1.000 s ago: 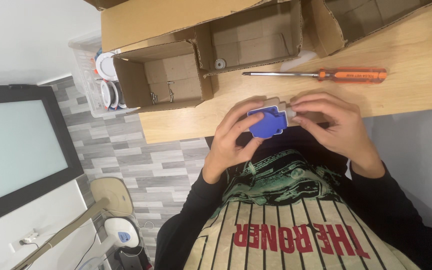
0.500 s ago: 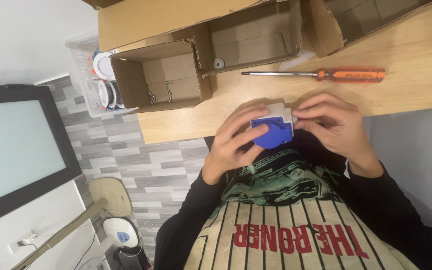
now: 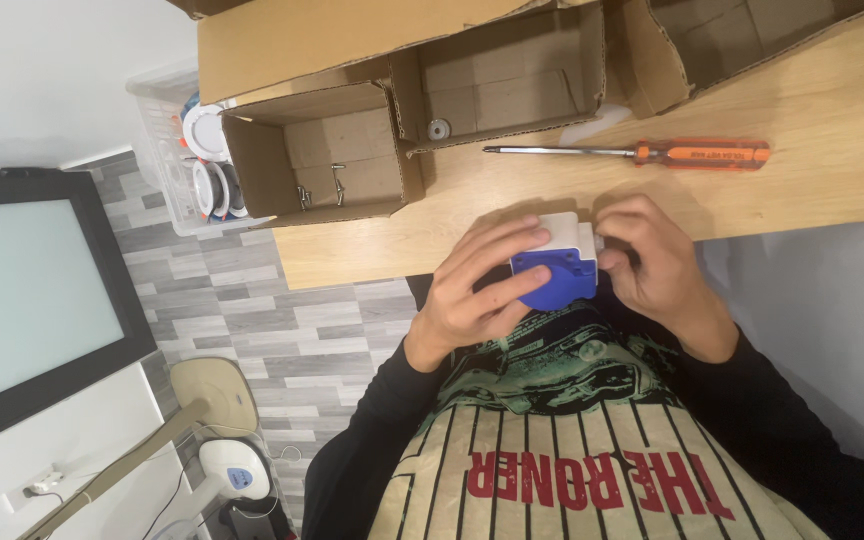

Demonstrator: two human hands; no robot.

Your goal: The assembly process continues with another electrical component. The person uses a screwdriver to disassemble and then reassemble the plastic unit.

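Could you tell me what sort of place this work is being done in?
Probably a home workbench or hobby desk: a wooden table with cardboard boxes holding small parts, an orange-handled screwdriver, and a monitor beside it.

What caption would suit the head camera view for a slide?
Both hands, left hand and right hand, hold a blue-and-white plastic device near an orange-handled screwdriver on a wooden table.

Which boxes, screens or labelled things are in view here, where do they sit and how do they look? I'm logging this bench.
Cardboard boxes: open, brown, along the desk's far edge.
Screen: left, black frame, pale blank face.
Clear plastic bin: beside the boxes, holding round spools.
Screwdriver: on the desk, orange handle bearing dark print.
Blue-and-white device: held between left hand and right hand.
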